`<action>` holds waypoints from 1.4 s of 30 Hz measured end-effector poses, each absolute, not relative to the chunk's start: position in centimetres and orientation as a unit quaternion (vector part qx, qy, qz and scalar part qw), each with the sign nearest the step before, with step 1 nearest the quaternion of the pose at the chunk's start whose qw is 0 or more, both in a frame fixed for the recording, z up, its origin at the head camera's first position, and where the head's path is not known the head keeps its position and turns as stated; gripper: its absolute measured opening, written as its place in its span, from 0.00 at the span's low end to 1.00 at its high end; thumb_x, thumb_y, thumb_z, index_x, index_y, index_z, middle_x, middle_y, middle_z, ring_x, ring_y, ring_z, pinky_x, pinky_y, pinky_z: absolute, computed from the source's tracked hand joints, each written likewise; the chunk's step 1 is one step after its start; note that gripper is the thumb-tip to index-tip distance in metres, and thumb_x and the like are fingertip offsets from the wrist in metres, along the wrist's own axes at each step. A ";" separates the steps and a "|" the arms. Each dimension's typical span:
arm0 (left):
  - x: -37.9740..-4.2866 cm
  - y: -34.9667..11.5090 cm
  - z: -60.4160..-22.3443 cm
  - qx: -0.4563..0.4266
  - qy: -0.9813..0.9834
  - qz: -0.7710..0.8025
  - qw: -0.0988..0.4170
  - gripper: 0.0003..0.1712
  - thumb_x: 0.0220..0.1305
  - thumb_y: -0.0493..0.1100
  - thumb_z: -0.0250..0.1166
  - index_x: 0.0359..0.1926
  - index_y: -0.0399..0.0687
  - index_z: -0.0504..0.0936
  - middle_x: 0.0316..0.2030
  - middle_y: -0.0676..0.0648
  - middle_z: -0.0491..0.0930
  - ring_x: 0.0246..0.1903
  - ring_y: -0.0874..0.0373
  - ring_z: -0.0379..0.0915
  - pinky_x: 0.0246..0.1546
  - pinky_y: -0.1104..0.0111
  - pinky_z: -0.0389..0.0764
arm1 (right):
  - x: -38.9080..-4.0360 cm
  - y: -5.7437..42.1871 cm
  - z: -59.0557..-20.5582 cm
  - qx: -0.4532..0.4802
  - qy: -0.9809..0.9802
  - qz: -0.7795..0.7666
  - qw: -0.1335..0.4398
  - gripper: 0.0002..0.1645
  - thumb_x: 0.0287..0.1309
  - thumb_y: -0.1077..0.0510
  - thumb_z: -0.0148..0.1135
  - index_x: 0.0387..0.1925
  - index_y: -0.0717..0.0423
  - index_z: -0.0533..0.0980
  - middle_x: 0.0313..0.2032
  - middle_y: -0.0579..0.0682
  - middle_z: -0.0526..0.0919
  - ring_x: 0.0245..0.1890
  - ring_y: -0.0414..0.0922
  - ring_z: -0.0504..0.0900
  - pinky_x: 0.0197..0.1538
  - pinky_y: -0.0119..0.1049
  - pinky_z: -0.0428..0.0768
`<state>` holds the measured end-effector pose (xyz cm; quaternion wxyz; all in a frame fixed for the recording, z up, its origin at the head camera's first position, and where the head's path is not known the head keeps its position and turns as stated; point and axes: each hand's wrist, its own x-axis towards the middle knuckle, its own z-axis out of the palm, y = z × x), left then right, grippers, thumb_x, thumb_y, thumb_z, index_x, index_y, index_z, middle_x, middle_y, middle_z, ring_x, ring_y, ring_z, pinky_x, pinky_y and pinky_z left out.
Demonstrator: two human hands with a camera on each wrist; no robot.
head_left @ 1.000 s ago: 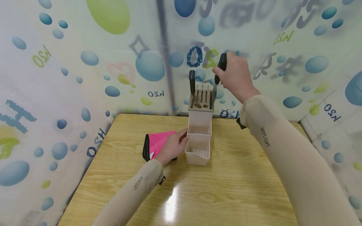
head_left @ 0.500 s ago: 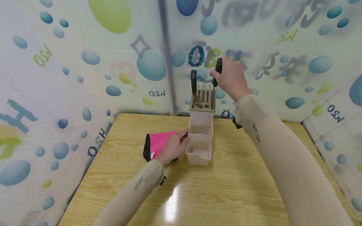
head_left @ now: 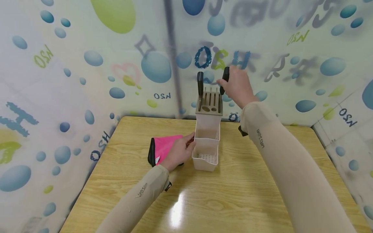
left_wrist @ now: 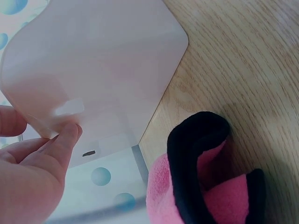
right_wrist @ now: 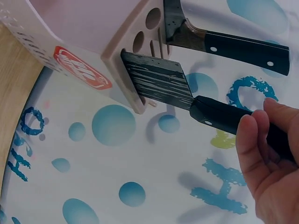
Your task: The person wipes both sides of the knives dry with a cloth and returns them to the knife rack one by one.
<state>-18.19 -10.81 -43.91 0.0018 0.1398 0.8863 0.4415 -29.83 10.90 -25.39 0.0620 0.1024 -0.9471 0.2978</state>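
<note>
A pale, tiered knife holder (head_left: 207,126) stands on the table, its slotted top (head_left: 209,102) toward the wall. My left hand (head_left: 178,151) grips its left side; in the left wrist view thumb and fingers pinch the edge of the pale wall (left_wrist: 107,70). My right hand (head_left: 239,84) holds the black handle (head_left: 224,81) of a kitchen knife above the rightmost slot. In the right wrist view, the wide ridged blade (right_wrist: 159,77) of that knife is partly inside the slot. Another black-handled knife (head_left: 200,83) stands in the leftmost slot.
A pink cloth item with black trim (head_left: 164,147) lies left of the holder, partly behind my left hand. The wooden table (head_left: 233,194) ends at a patterned wall (head_left: 122,51) close behind the holder.
My right hand has moved down and slightly left, and the knife's blade has sunk deeper into the slot. The left hand stays on the holder.
</note>
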 end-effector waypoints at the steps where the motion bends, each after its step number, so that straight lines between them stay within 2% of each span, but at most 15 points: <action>1: -18.2 -10.8 -43.9 0.140 0.885 0.443 0.002 0.28 0.78 0.38 0.57 0.73 0.31 0.68 0.62 0.32 0.79 0.60 0.44 0.79 0.60 0.54 0.82 | -29.9 10.9 -25.6 0.101 -0.947 0.300 0.061 0.18 0.76 0.50 0.58 0.45 0.63 0.69 0.32 0.59 0.76 0.25 0.50 0.78 0.30 0.42 0.75; 7: -18.1 -10.8 -43.8 0.139 0.888 0.439 0.003 0.28 0.78 0.38 0.57 0.73 0.31 0.68 0.61 0.32 0.79 0.60 0.44 0.80 0.60 0.55 0.82 | -30.2 10.9 -26.5 0.103 -0.944 0.308 0.061 0.18 0.75 0.49 0.59 0.36 0.59 0.68 0.25 0.56 0.75 0.21 0.49 0.76 0.27 0.41 0.72; 10: -18.1 -10.8 -43.9 0.139 0.888 0.438 0.001 0.28 0.78 0.38 0.57 0.73 0.31 0.68 0.61 0.32 0.80 0.59 0.45 0.80 0.59 0.55 0.82 | -30.3 10.9 -26.8 0.105 -0.942 0.313 0.063 0.19 0.75 0.49 0.60 0.34 0.59 0.67 0.24 0.56 0.74 0.20 0.49 0.76 0.27 0.41 0.72; 18: -18.1 -10.9 -44.2 0.140 0.887 0.440 -0.006 0.28 0.78 0.38 0.57 0.73 0.32 0.68 0.59 0.35 0.82 0.57 0.45 0.82 0.57 0.55 0.84 | -30.6 10.7 -27.2 0.091 -0.944 0.314 0.049 0.19 0.75 0.48 0.58 0.42 0.62 0.68 0.28 0.58 0.76 0.22 0.50 0.78 0.29 0.42 0.75; 27: -18.3 -11.0 -44.4 0.141 0.889 0.436 -0.005 0.28 0.78 0.39 0.56 0.73 0.32 0.68 0.60 0.34 0.81 0.59 0.45 0.81 0.59 0.55 0.83 | -30.9 10.7 -27.8 0.072 -0.942 0.328 0.012 0.20 0.75 0.47 0.58 0.45 0.61 0.67 0.31 0.59 0.77 0.24 0.50 0.79 0.30 0.42 0.79; 36: -18.2 -11.0 -44.3 0.141 0.886 0.443 0.002 0.28 0.78 0.39 0.56 0.73 0.32 0.68 0.61 0.33 0.80 0.60 0.45 0.80 0.59 0.55 0.83 | -31.2 10.8 -29.0 0.073 -0.943 0.323 0.015 0.25 0.76 0.46 0.56 0.54 0.65 0.68 0.35 0.60 0.76 0.28 0.53 0.80 0.32 0.43 0.79; 42: -18.3 -10.9 -44.3 0.145 0.884 0.444 -0.006 0.28 0.78 0.38 0.57 0.73 0.31 0.68 0.61 0.32 0.80 0.60 0.45 0.80 0.59 0.55 0.82 | -31.1 11.0 -30.0 0.083 -0.941 0.326 0.017 0.22 0.77 0.48 0.55 0.51 0.65 0.67 0.33 0.60 0.75 0.28 0.53 0.77 0.31 0.44 0.75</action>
